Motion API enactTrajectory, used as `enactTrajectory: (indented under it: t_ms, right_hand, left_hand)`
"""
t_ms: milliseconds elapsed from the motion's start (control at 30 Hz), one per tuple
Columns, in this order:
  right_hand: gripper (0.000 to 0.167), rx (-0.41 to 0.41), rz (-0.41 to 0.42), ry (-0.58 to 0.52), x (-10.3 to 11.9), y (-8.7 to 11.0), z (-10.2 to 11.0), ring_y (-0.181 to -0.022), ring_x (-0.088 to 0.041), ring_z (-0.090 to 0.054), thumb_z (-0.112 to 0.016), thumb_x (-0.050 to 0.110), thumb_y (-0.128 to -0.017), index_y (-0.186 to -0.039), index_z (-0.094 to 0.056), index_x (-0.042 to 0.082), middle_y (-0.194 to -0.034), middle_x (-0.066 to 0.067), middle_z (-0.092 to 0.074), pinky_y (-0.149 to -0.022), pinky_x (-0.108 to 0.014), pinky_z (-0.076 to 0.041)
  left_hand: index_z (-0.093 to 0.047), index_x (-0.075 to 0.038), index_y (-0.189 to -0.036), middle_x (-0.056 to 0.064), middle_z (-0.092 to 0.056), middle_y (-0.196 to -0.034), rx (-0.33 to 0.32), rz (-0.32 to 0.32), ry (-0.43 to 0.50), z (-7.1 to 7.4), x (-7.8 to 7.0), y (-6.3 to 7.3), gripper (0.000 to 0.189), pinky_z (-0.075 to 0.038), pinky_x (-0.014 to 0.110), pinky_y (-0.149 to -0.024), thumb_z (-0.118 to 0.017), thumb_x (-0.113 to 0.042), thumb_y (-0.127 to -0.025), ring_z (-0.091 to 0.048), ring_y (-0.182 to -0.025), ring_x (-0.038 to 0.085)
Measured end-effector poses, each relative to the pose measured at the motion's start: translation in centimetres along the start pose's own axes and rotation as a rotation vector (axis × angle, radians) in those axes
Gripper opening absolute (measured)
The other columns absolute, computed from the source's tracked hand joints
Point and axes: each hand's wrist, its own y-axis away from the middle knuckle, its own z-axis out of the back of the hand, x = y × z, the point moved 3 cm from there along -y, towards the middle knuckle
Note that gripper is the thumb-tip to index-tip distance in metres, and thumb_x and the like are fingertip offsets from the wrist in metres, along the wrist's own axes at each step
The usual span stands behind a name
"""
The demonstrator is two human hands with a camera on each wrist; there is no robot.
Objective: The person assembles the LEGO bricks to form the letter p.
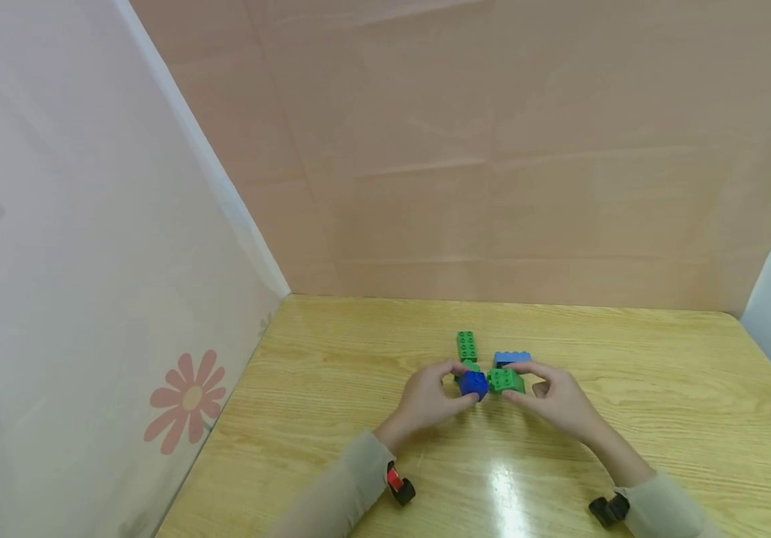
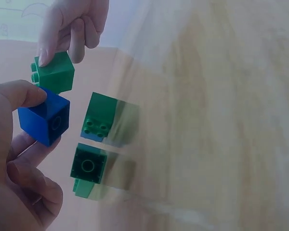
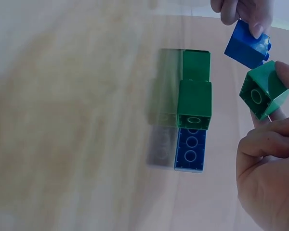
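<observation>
My left hand (image 1: 426,397) pinches a blue toy building brick (image 1: 473,384) between thumb and fingers. Opposite it, my right hand (image 1: 562,403) grips a green brick (image 1: 505,379), its studs pointing left toward the blue one. In the right wrist view, the hollow underside of the held green brick (image 3: 258,91) shows, and the studs of the blue brick (image 3: 247,44) face right, toward it. The two bricks are close together, overlapping in the left wrist view.
Behind the hands, a long green brick (image 1: 467,346) lies on the wooden table (image 1: 332,351). A smaller green brick (image 1: 471,365) sits partly hidden behind the left hand's brick. A longer blue brick (image 1: 512,358) is on its side behind the right hand. Walls border the table.
</observation>
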Motion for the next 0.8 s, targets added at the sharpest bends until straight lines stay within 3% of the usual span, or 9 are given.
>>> enactTrajectory:
  t_ms: [400, 633, 800]
  right_hand:
    - [0.040, 0.017, 0.023, -0.025, -0.1, 0.7, -0.5, -0.043, -0.001, -0.025, -0.082, 0.019, -0.093, -0.129, -0.067, 0.007, -0.051, 0.012, -0.031, -0.037, -0.023, -0.029]
    - [0.041, 0.028, 0.018, -0.016, 0.2, 0.8, -0.6, -0.043, -0.001, -0.026, -0.082, 0.020, -0.092, -0.128, -0.067, 0.009, -0.051, 0.012, -0.033, -0.037, -0.023, -0.030]
    - [0.044, 0.041, 0.017, -0.006, 0.5, 0.7, -0.8, -0.043, -0.001, -0.029, -0.083, 0.021, -0.092, -0.130, -0.065, 0.007, -0.058, 0.007, -0.045, -0.038, -0.024, -0.031]
  left_hand:
    - [-0.072, -0.026, -0.120, -0.020, -0.068, -0.111, 0.048, 0.012, 0.037, -1.3, 0.7, 1.1, 0.036, -0.046, 0.024, -0.067, -0.084, -0.039, -0.088, -0.059, -0.084, 0.010]
    - [-0.073, -0.026, -0.119, -0.019, -0.070, -0.111, 0.075, 0.022, 0.036, -1.9, 0.9, 1.2, 0.037, -0.047, 0.027, -0.086, -0.086, -0.038, -0.087, -0.061, -0.105, 0.002]
    - [-0.073, -0.025, -0.119, -0.019, -0.069, -0.112, 0.092, 0.006, 0.030, -2.1, 1.1, 1.2, 0.036, -0.048, 0.026, -0.088, -0.085, -0.036, -0.087, -0.062, -0.107, 0.002]
